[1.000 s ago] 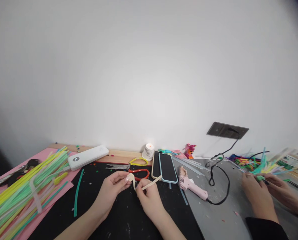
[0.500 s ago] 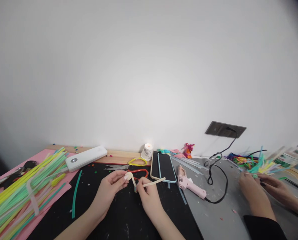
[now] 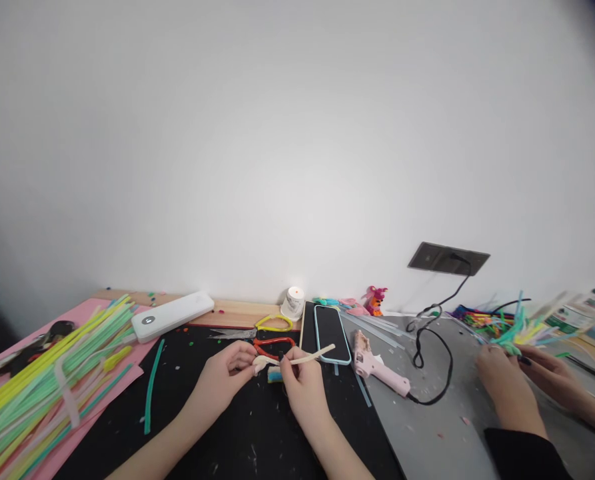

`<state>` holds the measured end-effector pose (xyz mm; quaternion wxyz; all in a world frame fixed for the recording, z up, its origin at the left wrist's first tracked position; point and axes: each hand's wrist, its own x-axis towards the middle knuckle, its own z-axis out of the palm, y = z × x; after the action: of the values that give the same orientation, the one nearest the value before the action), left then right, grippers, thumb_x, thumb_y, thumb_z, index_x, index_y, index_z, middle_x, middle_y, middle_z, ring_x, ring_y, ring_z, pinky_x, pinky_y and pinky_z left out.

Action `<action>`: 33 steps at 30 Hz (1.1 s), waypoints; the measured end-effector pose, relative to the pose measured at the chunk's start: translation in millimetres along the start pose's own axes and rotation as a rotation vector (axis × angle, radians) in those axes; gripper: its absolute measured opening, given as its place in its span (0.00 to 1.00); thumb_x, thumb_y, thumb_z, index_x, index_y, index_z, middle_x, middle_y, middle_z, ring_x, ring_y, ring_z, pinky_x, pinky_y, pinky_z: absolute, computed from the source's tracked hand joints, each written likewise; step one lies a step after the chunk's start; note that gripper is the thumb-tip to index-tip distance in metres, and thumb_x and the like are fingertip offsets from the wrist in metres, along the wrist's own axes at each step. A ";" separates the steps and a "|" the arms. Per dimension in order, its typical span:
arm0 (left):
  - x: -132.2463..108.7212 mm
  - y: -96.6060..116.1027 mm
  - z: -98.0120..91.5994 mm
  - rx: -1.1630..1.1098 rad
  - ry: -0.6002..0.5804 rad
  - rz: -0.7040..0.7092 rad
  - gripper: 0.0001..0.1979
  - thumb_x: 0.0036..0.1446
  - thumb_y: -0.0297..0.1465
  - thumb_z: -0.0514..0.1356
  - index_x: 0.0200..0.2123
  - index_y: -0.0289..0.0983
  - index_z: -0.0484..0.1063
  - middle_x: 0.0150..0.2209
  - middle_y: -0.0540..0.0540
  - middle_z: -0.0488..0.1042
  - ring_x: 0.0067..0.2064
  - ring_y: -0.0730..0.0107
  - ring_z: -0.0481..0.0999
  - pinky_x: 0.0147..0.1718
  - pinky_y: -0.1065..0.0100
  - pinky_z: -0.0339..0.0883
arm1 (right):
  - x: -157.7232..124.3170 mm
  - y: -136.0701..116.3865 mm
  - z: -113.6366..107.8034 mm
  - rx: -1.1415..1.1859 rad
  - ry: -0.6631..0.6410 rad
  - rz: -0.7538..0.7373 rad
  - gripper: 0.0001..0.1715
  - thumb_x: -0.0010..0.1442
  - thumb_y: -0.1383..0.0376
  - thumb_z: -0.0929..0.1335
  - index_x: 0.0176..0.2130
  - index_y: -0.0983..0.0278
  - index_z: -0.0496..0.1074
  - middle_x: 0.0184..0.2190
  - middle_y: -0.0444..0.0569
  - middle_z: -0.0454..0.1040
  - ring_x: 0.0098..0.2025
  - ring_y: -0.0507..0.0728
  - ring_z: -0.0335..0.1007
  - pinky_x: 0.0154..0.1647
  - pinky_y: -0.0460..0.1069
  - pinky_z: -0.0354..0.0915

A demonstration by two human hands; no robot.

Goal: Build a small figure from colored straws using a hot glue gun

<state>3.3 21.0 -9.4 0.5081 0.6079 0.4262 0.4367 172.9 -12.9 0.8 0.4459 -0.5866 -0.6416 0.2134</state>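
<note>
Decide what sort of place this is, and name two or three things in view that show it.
Probably a craft worktable: a glue gun and scissors lie out, with a bundle of colourful strips towards the left.

A shared craft worktable [image 3: 427,427] against a pale wall [image 3: 277,167]: scissors [image 3: 254,335] and heaped fuzzy stems [image 3: 77,360] lie left of the pink glue gun [image 3: 387,378], another person's hands [image 3: 507,385] busy with coloured strands [image 3: 519,328] to its right.

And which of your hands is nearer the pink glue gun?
Right: the right hand sits left of the pink glue gun, the left hand farther off on that same side.
</note>
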 end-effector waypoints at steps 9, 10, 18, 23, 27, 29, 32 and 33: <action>-5.8 7.9 -1.0 0.150 -0.050 0.045 0.10 0.51 0.32 0.60 0.38 0.38 0.70 0.33 0.47 0.77 0.34 0.63 0.78 0.35 0.64 0.71 | 1.3 5.0 -0.3 -0.134 0.013 -0.056 0.14 0.58 0.67 0.60 0.22 0.61 0.54 0.19 0.40 0.55 0.22 0.52 0.53 0.25 0.45 0.47; -5.8 8.8 -1.3 0.170 -0.048 0.052 0.10 0.52 0.33 0.59 0.38 0.38 0.70 0.33 0.46 0.77 0.34 0.63 0.77 0.35 0.64 0.71 | 1.2 5.5 -0.3 -0.143 0.016 -0.064 0.14 0.58 0.67 0.60 0.22 0.61 0.55 0.19 0.40 0.55 0.22 0.51 0.53 0.25 0.45 0.47; -5.9 10.1 -1.8 0.277 -0.046 0.100 0.09 0.52 0.32 0.58 0.38 0.38 0.72 0.31 0.47 0.77 0.32 0.64 0.76 0.31 0.66 0.70 | 1.6 5.2 -1.1 -0.175 0.048 -0.126 0.13 0.57 0.69 0.61 0.22 0.62 0.58 0.19 0.40 0.57 0.21 0.51 0.54 0.23 0.44 0.48; -5.1 9.3 -1.4 0.177 -0.085 0.057 0.10 0.50 0.31 0.58 0.38 0.38 0.71 0.30 0.48 0.76 0.34 0.63 0.78 0.36 0.63 0.71 | 1.8 4.0 -1.2 -0.140 0.039 -0.113 0.13 0.56 0.69 0.61 0.21 0.62 0.57 0.18 0.39 0.56 0.21 0.51 0.54 0.23 0.44 0.48; -4.9 7.5 -2.5 0.127 -0.107 0.027 0.10 0.50 0.30 0.59 0.38 0.38 0.71 0.30 0.48 0.76 0.34 0.62 0.78 0.38 0.63 0.71 | 2.2 4.6 -1.0 -0.107 0.019 -0.084 0.14 0.56 0.68 0.61 0.21 0.61 0.56 0.18 0.39 0.54 0.21 0.51 0.53 0.23 0.44 0.47; -5.0 6.7 -3.0 0.120 -0.101 0.021 0.10 0.50 0.30 0.59 0.38 0.38 0.71 0.30 0.48 0.76 0.34 0.62 0.79 0.37 0.63 0.71 | 2.1 4.8 -0.8 -0.099 0.018 -0.080 0.14 0.56 0.68 0.61 0.21 0.61 0.56 0.17 0.38 0.54 0.20 0.51 0.52 0.22 0.44 0.47; -4.8 6.1 -3.2 0.088 -0.092 0.009 0.10 0.49 0.30 0.59 0.38 0.38 0.71 0.31 0.48 0.77 0.35 0.61 0.79 0.38 0.63 0.71 | 1.9 4.7 -0.7 -0.094 0.030 -0.088 0.14 0.55 0.68 0.61 0.20 0.61 0.56 0.17 0.38 0.54 0.20 0.51 0.52 0.22 0.44 0.47; -4.6 6.0 -3.0 0.071 -0.088 0.006 0.10 0.49 0.30 0.59 0.37 0.38 0.72 0.32 0.47 0.77 0.36 0.61 0.79 0.38 0.63 0.71 | 1.8 4.5 -0.7 -0.093 0.034 -0.092 0.14 0.55 0.69 0.61 0.20 0.61 0.56 0.17 0.38 0.54 0.20 0.50 0.52 0.22 0.44 0.47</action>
<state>-0.3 16.6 -3.6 0.5034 0.6453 0.4167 0.3956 176.2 -10.4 -1.9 0.4382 -0.5801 -0.6695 0.1525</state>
